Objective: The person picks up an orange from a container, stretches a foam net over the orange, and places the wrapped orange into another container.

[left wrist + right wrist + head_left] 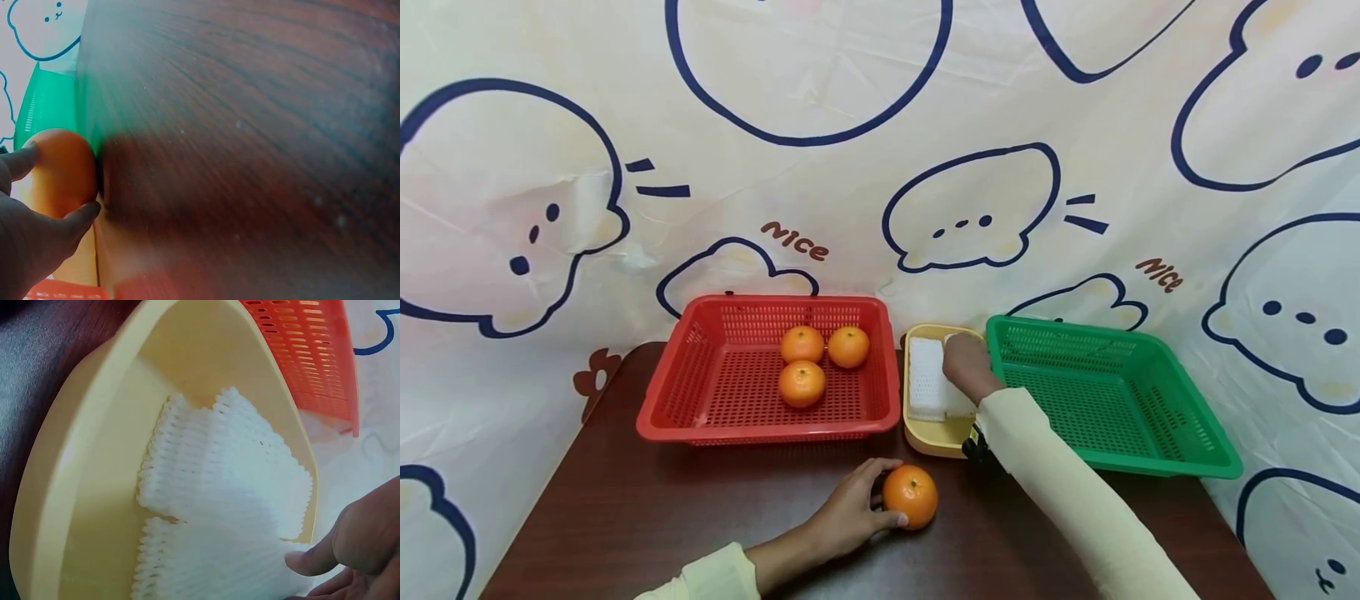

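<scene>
My left hand [848,515] holds an orange [911,497] at the table's front middle, fingers on its far-left side and thumb on its near side. In the left wrist view, the thumb and a fingertip lie against the orange [65,172]. My right hand [967,365] reaches into a yellow tub [934,435] of white foam fruit nets. The right wrist view shows its thumb on the end of the nearer foam net [209,562], pinching it, with the other fingers partly hidden. Another white foam net [209,459] lies beside it in the tub.
A red basket [767,433] left of the tub holds three oranges [802,384]. To the right stands a green basket [1150,462], partly behind my right forearm. All stand on a dark wooden table [700,500] against a printed cloth backdrop [850,200].
</scene>
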A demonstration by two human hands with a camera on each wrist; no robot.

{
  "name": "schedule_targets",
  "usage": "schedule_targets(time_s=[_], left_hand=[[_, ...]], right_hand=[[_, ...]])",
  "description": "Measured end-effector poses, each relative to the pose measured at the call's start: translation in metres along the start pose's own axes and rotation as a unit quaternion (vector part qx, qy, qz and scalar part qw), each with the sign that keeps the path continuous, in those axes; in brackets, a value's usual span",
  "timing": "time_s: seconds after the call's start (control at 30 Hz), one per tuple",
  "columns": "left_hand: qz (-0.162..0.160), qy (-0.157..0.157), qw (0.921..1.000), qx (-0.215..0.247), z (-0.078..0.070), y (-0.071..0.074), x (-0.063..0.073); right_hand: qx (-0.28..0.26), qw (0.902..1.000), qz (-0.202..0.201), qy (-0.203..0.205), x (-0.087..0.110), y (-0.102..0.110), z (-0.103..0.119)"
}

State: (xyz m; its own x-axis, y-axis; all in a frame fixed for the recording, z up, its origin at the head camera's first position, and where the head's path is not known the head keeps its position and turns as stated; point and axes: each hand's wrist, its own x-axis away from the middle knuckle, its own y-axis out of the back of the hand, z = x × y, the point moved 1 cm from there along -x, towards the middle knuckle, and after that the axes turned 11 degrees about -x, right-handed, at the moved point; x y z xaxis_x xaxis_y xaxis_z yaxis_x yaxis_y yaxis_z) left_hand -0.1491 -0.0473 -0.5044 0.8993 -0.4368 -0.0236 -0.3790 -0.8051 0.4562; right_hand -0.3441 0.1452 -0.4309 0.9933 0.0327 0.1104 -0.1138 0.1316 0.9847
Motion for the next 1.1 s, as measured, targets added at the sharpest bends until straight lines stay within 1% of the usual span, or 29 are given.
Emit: schedule_targets(time_s=[0.07,0.13,0.23,0.37,0.53,0.63,0.73,0.83,0.93,1.03,1.1], left_hand=[[0.001,0.000,1.0000,0.000,-0.001,0.000,-0.001],[0.000,-0.001,1.0000,-0.002,-0.001,0.000,-0.001],[0.000,-0.002,1.0000,-0.008,-0.001,0.000,-0.002],[0.001,-0.002,0.9999,-0.014,-0.001,-0.001,-0.002],[0.001,-0.002,1.0000,-0.009,-0.001,0.000,-0.002],[0.000,-0.005,0.9998,-0.020,-0.001,-0.001,-0.003],[-0.003,-0.009,0.9990,-0.044,-0.002,-0.001,-0.003],[-0.006,-0.011,0.9974,-0.071,-0.004,0.000,-0.003],[-0.009,-0.013,0.9959,-0.089,-0.005,0.001,-0.003],[-0.007,-0.014,0.9963,-0.085,-0.005,0.001,-0.002],[-0.003,-0.014,0.9973,-0.072,-0.004,0.002,-0.002]], right_hand=[[-0.020,0.9997,-0.010,-0.003,-0.001,0.001,-0.003],[-0.025,0.9996,-0.015,0.002,-0.002,0.001,-0.005],[-0.021,0.9997,-0.011,0.012,-0.004,0.001,-0.009],[-0.028,0.9996,-0.007,0.007,-0.005,0.001,-0.013],[-0.066,0.9977,-0.016,0.003,-0.003,0.004,-0.019],[-0.091,0.9954,-0.027,0.007,-0.002,0.008,-0.023],[-0.140,0.9897,-0.032,0.002,-0.001,0.014,-0.024],[-0.194,0.9804,-0.029,-0.014,-0.001,0.021,-0.024],[-0.219,0.9751,-0.026,-0.023,0.000,0.030,-0.027],[-0.237,0.9705,-0.030,-0.031,0.002,0.037,-0.031],[-0.252,0.9666,-0.037,-0.027,0.004,0.042,-0.035]])
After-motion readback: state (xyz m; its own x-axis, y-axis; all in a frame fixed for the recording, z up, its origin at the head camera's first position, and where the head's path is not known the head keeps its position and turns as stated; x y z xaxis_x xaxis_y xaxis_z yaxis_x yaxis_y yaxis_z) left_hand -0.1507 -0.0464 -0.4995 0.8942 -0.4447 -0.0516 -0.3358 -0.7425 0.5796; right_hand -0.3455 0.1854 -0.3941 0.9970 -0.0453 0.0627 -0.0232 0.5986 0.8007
